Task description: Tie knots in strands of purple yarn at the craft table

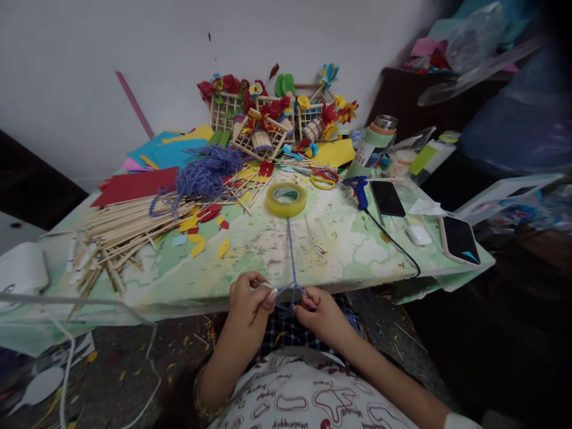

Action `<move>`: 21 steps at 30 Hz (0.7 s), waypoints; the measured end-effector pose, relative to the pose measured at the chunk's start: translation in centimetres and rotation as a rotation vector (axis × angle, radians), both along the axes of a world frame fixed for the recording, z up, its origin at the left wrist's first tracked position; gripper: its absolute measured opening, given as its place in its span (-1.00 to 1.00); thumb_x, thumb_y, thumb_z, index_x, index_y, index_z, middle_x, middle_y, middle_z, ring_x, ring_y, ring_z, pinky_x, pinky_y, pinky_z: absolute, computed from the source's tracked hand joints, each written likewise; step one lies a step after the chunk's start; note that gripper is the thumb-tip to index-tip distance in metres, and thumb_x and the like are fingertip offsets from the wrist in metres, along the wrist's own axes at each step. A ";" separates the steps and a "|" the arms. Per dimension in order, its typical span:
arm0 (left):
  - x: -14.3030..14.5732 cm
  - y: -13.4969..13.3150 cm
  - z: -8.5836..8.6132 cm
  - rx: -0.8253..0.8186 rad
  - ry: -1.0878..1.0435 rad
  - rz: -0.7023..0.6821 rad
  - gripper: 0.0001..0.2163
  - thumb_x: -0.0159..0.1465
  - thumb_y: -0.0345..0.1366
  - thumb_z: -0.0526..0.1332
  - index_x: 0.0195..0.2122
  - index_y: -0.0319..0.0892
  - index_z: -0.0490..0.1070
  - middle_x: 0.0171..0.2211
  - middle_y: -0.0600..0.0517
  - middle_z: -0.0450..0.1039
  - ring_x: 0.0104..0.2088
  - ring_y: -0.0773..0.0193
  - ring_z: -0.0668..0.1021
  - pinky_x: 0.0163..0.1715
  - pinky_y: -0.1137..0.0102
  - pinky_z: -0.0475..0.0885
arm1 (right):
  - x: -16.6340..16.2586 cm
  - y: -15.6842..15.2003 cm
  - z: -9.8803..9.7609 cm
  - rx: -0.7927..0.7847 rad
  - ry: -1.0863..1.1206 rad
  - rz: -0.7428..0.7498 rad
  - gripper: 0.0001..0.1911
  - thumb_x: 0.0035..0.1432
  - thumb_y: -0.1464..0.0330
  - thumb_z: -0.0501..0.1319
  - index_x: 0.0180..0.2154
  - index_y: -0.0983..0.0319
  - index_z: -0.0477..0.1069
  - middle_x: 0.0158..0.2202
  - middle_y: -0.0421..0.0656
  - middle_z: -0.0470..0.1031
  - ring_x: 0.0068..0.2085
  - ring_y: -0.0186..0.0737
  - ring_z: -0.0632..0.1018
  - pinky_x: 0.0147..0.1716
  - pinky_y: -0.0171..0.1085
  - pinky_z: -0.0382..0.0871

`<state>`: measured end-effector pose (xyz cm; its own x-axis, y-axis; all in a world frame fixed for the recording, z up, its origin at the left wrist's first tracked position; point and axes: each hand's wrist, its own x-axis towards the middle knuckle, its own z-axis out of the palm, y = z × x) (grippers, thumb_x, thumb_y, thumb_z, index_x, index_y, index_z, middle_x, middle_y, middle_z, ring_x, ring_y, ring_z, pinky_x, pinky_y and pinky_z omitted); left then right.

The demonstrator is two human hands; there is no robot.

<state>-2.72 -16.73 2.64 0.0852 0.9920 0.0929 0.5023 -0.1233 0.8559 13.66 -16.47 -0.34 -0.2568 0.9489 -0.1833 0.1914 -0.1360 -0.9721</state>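
Seeing wooden sticks near the table's left edge. Pinching one strand of purple cord in left hand, fingertips closed, at front edge. Tracing cord back to tape roll, mid-table. Pinching another strand in right hand, fingertips closed. Noting pale-edged phone near right front corner.

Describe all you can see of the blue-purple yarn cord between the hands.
The blue-purple yarn cord looks soft and fibrous, twisted or braided along its upper length; too small to tell which. It runs nearly straight, apparently taut, from the yellow ring-shaped tape roll across the green-and-white patterned tablecloth to the near edge. There it divides into strands, pinched by the left hand and the right hand, with more yarn below. The tape roll hides how its far end is fixed.
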 end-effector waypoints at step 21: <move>-0.8 -0.5 -3.6 -1.222 -1.515 -0.087 -0.81 0.17 -0.51 -0.03 -0.24 -0.37 0.30 -0.81 0.30 -0.24 -0.79 0.57 -0.17 -0.78 0.62 -0.23 | -0.5 -0.5 -0.9 0.045 -0.058 0.016 -0.74 -0.12 0.42 0.08 -0.59 0.20 -0.07 -0.62 -0.35 -0.07 -0.56 -0.45 0.03 -0.60 -0.41 -0.08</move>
<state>-3.53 -17.23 -1.01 0.6543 0.5668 -0.5006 -0.5880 0.7976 0.1346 13.12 -16.95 -1.20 -0.2625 0.9524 -0.1553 0.2498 -0.0883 -0.9643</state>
